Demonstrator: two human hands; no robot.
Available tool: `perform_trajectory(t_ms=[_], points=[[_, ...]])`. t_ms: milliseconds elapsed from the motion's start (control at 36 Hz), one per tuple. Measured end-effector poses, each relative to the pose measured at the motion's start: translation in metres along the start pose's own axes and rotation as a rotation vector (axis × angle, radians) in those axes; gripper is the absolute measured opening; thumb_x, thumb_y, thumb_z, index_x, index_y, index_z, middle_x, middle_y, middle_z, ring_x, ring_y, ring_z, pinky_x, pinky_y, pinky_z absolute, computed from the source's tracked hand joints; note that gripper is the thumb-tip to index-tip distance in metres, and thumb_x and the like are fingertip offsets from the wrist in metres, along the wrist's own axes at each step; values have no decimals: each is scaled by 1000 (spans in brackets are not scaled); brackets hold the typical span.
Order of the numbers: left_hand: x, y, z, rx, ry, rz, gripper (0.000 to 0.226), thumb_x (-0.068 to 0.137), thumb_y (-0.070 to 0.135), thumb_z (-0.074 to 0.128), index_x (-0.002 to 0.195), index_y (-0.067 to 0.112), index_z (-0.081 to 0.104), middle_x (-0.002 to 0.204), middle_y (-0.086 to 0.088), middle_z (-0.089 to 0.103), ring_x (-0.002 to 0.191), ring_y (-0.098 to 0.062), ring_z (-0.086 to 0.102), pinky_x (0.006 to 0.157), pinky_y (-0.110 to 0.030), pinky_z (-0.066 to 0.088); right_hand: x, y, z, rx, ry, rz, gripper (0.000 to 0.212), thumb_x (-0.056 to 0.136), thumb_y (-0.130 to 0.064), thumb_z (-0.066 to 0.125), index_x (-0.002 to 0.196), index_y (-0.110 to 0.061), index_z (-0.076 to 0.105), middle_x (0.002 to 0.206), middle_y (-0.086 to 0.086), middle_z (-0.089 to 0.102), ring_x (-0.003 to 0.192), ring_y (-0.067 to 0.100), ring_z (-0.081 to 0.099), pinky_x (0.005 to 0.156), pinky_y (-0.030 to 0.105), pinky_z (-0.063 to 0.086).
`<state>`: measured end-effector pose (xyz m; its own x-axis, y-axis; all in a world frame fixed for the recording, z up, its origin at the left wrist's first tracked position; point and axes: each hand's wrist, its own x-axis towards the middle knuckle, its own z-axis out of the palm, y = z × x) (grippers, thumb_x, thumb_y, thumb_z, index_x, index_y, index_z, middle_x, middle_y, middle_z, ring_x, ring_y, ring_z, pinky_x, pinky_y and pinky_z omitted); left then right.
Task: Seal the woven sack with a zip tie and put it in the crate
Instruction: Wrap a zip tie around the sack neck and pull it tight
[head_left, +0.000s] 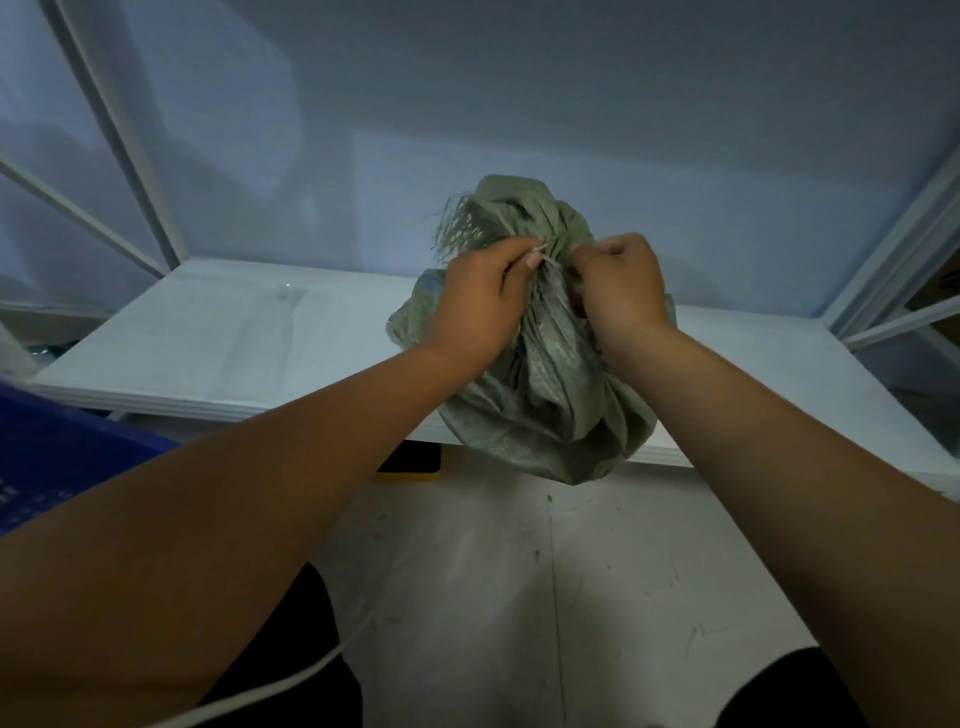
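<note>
At the far left a blue crate stands low beside the white table, well apart from the work, so the sack has yet to be sealed and carried over. The left hand sits at the sack's neck with thumb and forefinger pressed together, pinching a thin pale zip tie; the other fingers are curled loosely under. The green woven sack rests on the table's front edge, its belly bulging over the lip and its frayed mouth fanned out above the gathered neck. The right hand is on the other side of the neck, its fingers curled tight into the bunched fabric; whether they also hold the tie's head cannot be told, since the knuckles hide it. The step in hand looks to be cinching the tie. To do it well, the person should probably draw the tail straight through the head while the right hand squeezes the pleats into one narrow bundle, so no fold escapes the loop. The loop ought to sit below the frayed strands, where the weave is whole. Because the sack overhangs the edge, a hard pull toward the body could tip it off, so the pull is better aimed sideways.
</note>
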<state>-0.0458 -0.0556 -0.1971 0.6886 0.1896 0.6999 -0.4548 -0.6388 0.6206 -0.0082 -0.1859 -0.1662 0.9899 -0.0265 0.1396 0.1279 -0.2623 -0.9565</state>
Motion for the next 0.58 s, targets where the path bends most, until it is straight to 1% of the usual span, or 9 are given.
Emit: perform_trajectory(t_ms=[56,83,139,222,306,361,444,528,583], points=[[-1,3,0,11,-21,17,23,103,12,53,112,5,72,91,-4,74,78,7,59,67,2,38,1,-3,-3,204,-122,235,54,83,-48,66,120,-8,64,110,14,73,93,30,73,82,41,59],[-2,5,0,12,-40,20,22,103,12,51,111,5,71,86,-3,72,71,9,59,64,1,37,1,-3,-5,273,-218,307,53,89,-50,64,123,-10,66,112,15,74,95,31,74,84,43,60],[-4,8,2,7,-97,39,22,104,13,49,110,6,68,80,-3,69,64,4,56,59,-4,37,-2,-5,-9,315,-396,391,46,97,-53,56,117,-14,72,107,14,77,92,29,77,82,41,60],[-6,12,6,21,-183,43,21,105,16,45,107,5,62,68,1,58,56,-4,48,55,-20,36,-1,-6,-15,323,-476,415,47,95,-56,59,112,-15,75,105,14,78,93,28,77,84,41,58],[-8,17,9,-32,-185,-15,21,107,20,41,104,5,55,63,10,46,53,-3,42,53,-21,32,-4,-10,-17,408,-439,396,38,96,-48,61,108,-15,76,101,12,79,89,26,77,79,38,59],[-8,22,11,-109,-159,-84,21,107,22,39,103,6,52,66,4,49,55,-4,43,55,-28,36,-5,-12,-15,480,-386,386,34,98,-44,60,105,-15,76,96,11,79,84,24,78,77,36,59],[-7,29,14,-170,-119,-127,21,108,22,36,104,6,50,69,1,52,56,-3,45,55,-27,37,-9,-15,-8,520,-340,392,36,98,-45,59,112,-15,74,95,10,80,87,24,77,78,36,59],[-9,33,18,-206,-131,-166,16,108,26,37,111,13,46,71,4,55,57,-1,50,57,-27,42,-11,-16,-3,552,-280,395,38,99,-44,60,120,-15,72,110,12,77,98,25,74,81,36,59],[-12,33,21,-210,-145,-186,22,107,29,38,125,16,40,78,3,58,64,-3,54,62,-29,47,-13,-17,-1,588,-241,374,35,99,-41,60,121,-16,71,118,10,73,106,24,71,88,35,58]])
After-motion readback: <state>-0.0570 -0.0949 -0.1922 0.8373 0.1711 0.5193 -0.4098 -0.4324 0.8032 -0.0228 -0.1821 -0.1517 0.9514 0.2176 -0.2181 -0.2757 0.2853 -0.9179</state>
